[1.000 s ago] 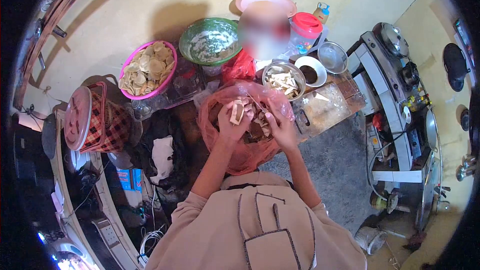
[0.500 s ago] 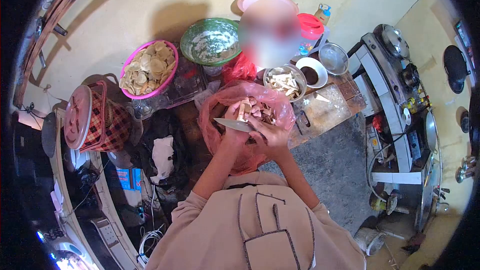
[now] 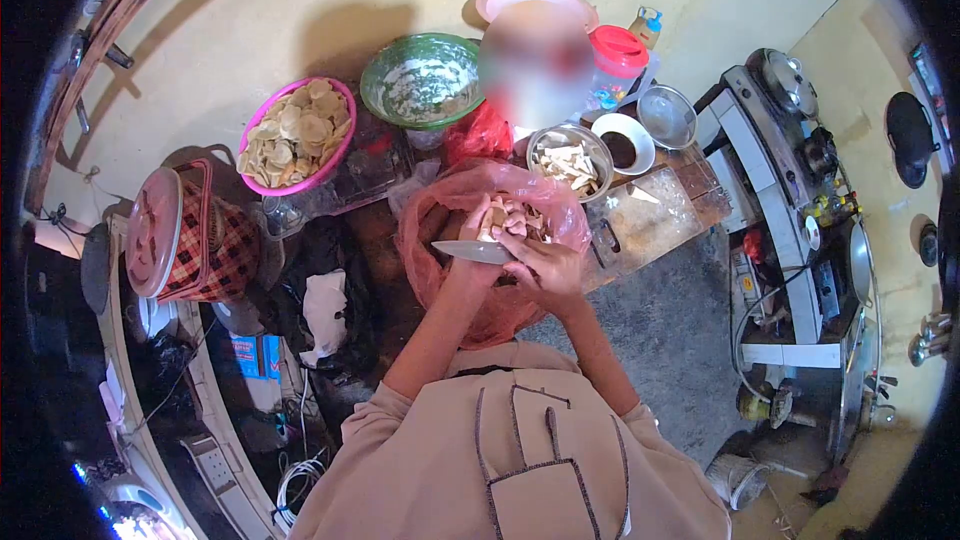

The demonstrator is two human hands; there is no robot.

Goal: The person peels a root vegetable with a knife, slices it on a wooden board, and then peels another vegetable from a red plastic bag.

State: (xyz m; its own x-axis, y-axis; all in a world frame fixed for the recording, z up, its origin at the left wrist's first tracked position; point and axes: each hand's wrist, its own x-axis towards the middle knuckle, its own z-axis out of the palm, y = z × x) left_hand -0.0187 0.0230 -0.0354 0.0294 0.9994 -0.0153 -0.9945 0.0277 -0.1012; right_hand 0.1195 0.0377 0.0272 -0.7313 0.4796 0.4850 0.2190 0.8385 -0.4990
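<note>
Both hands are over an open pink plastic bag (image 3: 425,285) with pale, pinkish cut pieces (image 3: 527,218) in it. My right hand (image 3: 552,265) is closed on a knife (image 3: 468,251), whose handle is hidden in the fingers and whose blade points left. Across the blade, my left hand (image 3: 474,272) is closed around a pale piece of food (image 3: 487,223), its kind not clear. The blade lies over the left fingers, close against that piece, with the right thumb near it. Just beyond the bag, a metal bowl (image 3: 603,152) contains white cut sticks.
A wooden board (image 3: 655,225) lies right of the bag, and a white bowl (image 3: 647,157) with dark contents stands behind it. At the back are a green basin (image 3: 375,100) and a pink basket (image 3: 330,172) of pale slices. A stove (image 3: 755,140) stands at the right.
The knife blade has shifted slightly right and down, and my right hand has drawn in closer with its fingers more curled. My left hand stays nearly in place.
</note>
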